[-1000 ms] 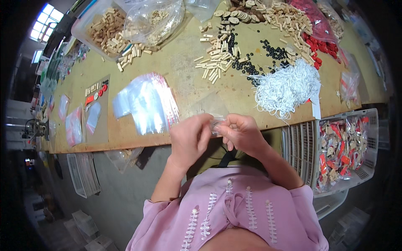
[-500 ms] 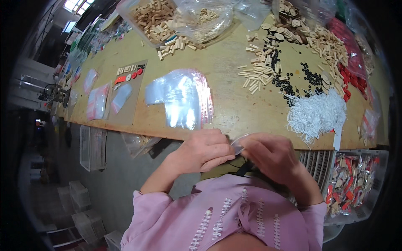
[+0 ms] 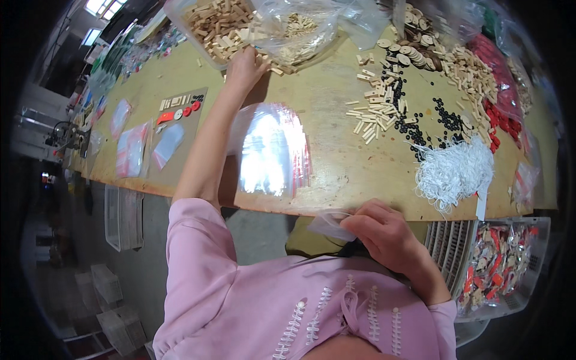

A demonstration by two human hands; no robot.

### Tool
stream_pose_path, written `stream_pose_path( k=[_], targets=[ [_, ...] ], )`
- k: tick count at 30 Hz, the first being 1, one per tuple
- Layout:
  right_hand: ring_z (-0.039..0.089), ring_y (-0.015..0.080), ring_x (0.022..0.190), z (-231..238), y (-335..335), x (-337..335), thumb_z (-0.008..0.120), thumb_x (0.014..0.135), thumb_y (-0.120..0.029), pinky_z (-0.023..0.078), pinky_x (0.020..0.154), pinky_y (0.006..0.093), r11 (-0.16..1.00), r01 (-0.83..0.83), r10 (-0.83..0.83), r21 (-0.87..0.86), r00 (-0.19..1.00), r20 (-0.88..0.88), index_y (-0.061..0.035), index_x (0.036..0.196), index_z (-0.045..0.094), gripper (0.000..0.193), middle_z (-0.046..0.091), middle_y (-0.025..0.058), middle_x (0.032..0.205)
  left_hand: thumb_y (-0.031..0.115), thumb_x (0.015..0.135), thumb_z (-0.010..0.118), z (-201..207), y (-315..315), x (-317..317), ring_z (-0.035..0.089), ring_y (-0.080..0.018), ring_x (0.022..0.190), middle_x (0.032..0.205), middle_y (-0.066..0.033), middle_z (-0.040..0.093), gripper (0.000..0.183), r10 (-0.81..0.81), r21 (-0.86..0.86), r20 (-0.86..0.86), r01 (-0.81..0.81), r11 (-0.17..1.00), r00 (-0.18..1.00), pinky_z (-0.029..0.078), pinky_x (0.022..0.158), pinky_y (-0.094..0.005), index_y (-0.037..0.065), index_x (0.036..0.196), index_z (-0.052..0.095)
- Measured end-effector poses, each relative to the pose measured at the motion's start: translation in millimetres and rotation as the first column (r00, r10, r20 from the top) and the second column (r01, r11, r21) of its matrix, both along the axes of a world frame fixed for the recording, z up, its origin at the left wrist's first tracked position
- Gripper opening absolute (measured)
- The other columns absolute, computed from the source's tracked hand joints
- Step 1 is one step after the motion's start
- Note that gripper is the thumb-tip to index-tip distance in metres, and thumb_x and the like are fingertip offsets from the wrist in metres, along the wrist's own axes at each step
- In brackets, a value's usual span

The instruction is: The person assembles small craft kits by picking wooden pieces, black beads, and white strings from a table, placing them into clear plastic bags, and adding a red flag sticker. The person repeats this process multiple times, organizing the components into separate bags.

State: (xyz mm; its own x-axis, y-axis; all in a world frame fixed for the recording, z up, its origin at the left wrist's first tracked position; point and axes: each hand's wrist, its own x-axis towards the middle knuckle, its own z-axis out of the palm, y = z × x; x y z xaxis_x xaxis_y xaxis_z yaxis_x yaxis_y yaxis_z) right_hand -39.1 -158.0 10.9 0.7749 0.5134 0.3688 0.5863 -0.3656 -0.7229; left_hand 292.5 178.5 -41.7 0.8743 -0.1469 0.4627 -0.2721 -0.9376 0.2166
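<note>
My left hand (image 3: 245, 71) is stretched far across the table, at the near edge of the light wooden blocks (image 3: 223, 25) heaped in and before a clear bin. Its fingers are curled down among the loose pieces, and whatever they pinch is hidden. Close to my body, over the table's front edge, my right hand (image 3: 384, 231) is closed on a small clear plastic bag (image 3: 331, 224). The bag hangs to the left of the fingertips; what it contains cannot be made out. Below my left forearm's reach lies a fanned stack of clear zip bags (image 3: 273, 153).
A sample board (image 3: 191, 123) with wooden and red pieces lies at left. To the right are wooden sticks (image 3: 373, 114), black beads (image 3: 445, 114), wooden discs (image 3: 411, 54) and a heap of white string (image 3: 454, 174). A crate (image 3: 501, 270) of filled bags stands at lower right.
My left hand has left the small bag near my body and moved forward to the wooden blocks. My right hand stays near the table edge, holding the bag.
</note>
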Motion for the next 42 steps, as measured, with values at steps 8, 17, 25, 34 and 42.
stream_pose_path(
  k=[8,17,25,34,42],
  targets=[
    [0.064,0.0304,0.082,7,-16,-2,0.072,0.084,0.004,0.053,0.071,0.0382,0.999,0.053,-0.053,-0.003,0.998,0.015,-0.0027,0.095,0.069,0.013,0.064,0.0101,0.089,0.023,0.086,0.073,-9,22,-5,0.069,-0.04,0.089,0.089,-0.022,0.072,0.021,-0.095,0.001,-0.199,0.097,0.995,0.975,0.055,0.081,-0.0494,0.005,0.095,0.069],
    [0.062,0.033,0.085,10,-30,2,0.066,0.088,0.002,0.051,0.074,0.0386,0.985,0.14,-0.149,0.095,0.985,0.092,-0.0022,0.095,0.067,0.008,0.063,0.0123,0.088,0.018,0.087,0.074,11,21,-41,0.072,-0.0309,0.086,0.09,-0.0144,0.074,0.019,-0.011,0.043,-0.307,0.026,0.999,0.952,0.057,0.081,-0.0404,0.004,0.097,0.069],
    [0.065,0.0287,0.096,24,-34,17,0.064,0.091,-0.001,0.052,0.084,0.0349,0.99,0.126,-0.125,0.056,0.992,-0.019,-0.0024,0.096,0.067,0.006,0.064,0.0124,0.106,-0.001,0.088,0.071,94,-125,-211,0.064,-0.0183,0.105,0.112,-0.0091,0.067,0.024,-0.901,-0.939,0.078,0.336,0.078,0.427,0.052,0.094,-0.0337,0.003,0.11,0.063],
    [0.068,0.0323,0.102,10,-40,6,0.07,0.086,0.004,0.054,0.084,0.0368,0.976,0.099,-0.09,0.196,0.995,-0.053,-0.003,0.097,0.07,0.013,0.067,0.017,0.118,0.007,0.082,0.081,97,-145,-231,0.065,-0.0202,0.103,0.107,-0.008,0.07,0.024,-0.914,-0.657,-0.219,0.641,0.396,0.34,0.05,0.095,-0.0348,0.005,0.102,0.068],
    [0.069,0.0311,0.103,21,-45,-7,0.07,0.088,0.002,0.055,0.086,0.0353,0.98,0.163,-0.151,0.113,0.982,-0.111,-0.0023,0.098,0.071,0.012,0.068,0.0156,0.115,0.008,0.092,0.075,58,-150,-139,0.063,-0.0106,0.086,0.091,-0.0033,0.071,0.02,-0.702,-0.603,-0.41,0.405,0.688,0.582,0.052,0.078,-0.0284,0.003,0.111,0.072]
  ],
)
